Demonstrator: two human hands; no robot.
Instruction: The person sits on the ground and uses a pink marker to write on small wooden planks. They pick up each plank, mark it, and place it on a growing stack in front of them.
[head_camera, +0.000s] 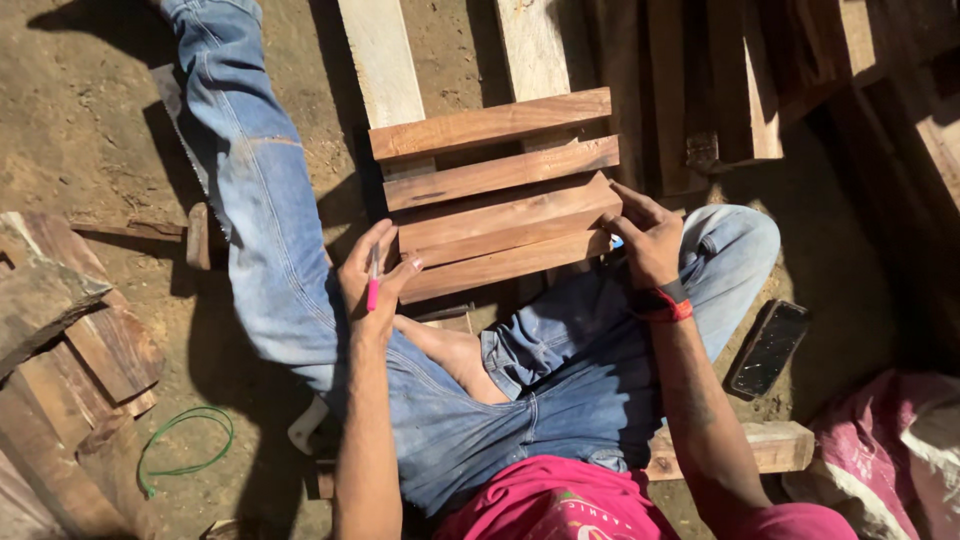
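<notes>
Planks of reddish-brown sawn wood (497, 195) lie side by side across two pale timber rails (380, 60) on the dirt floor, and everything else sits around that stack. The left hand (372, 285) rests at the stack's near-left corner, fingers curled around a slim pink-and-white pen (373, 280) held upright, the fingertips touching the end of the nearest plank. The right hand (645, 238) is at the stack's near-right corner, fingers spread and pressed against the plank ends — holding the edge rather than closed round anything; something small and blue shows under it, too hidden to tell. A red-and-black band circles that wrist.

The person sits just below the stack in blue jeans (280, 250), one leg stretched out past its left side, the other bent at its right. A black phone (768, 348) lies on the ground to the right of the stack, beyond the bent knee. A green wire loop (185, 440) lies well to the lower left — near weathered grey boards (70, 330).
</notes>
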